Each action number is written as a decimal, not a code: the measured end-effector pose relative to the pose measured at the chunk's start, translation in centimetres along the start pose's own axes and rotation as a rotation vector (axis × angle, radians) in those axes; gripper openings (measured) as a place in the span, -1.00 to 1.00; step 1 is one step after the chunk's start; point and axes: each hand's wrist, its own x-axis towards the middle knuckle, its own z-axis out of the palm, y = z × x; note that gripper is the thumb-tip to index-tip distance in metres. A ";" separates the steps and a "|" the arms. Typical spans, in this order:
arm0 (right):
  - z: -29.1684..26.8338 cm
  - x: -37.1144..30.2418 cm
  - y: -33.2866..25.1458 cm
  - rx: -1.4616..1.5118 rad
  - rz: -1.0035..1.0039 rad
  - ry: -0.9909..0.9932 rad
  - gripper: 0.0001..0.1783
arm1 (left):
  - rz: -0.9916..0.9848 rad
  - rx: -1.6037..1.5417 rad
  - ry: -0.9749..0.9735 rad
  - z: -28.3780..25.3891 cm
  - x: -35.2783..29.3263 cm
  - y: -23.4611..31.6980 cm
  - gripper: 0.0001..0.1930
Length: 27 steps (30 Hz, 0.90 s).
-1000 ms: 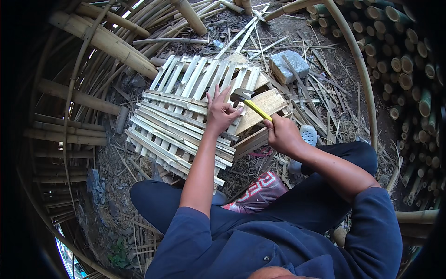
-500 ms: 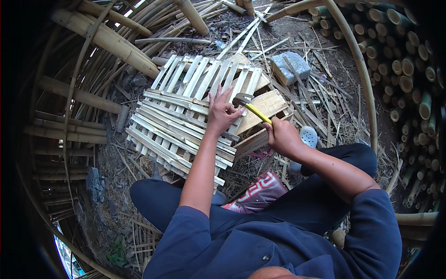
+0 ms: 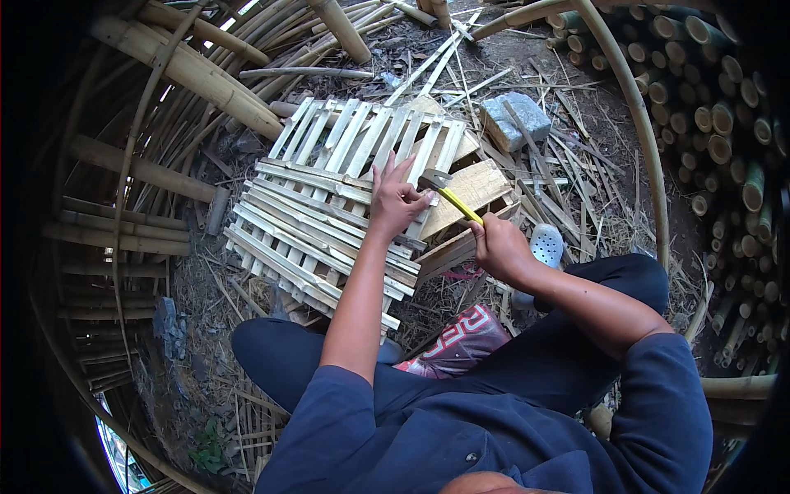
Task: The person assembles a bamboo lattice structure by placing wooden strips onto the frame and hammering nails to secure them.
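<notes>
My right hand [image 3: 504,247] grips a hammer [image 3: 462,206] by its yellow handle. The dark hammer head is close beside the fingertips of my left hand [image 3: 394,203]. Thumb and forefinger of that left hand are pinched together over the lattice's right edge, while its other fingers spread away. Whatever sits in the pinch is too small to make out. Beneath lies a lattice of split bamboo slats [image 3: 336,148], with further slats laid crosswise over it. A pale wooden board [image 3: 471,193] supports its right side.
A grey stone block [image 3: 515,121] rests beyond the board among scattered bamboo offcuts. Stacked bamboo poles [image 3: 718,148] fill the right side, and a bamboo frame [image 3: 189,74] stands at left. Between my legs lies a printed red-and-dark bag [image 3: 457,342].
The hammer head has shifted slightly to the right, away from my left fingertips. My left hand stays nearly in place, still pinched.
</notes>
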 end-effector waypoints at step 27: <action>-6.6 4.6 -1.0 -0.307 0.035 0.144 -0.51 | 0.058 -0.170 0.138 -0.4 0.0 -0.7 -0.86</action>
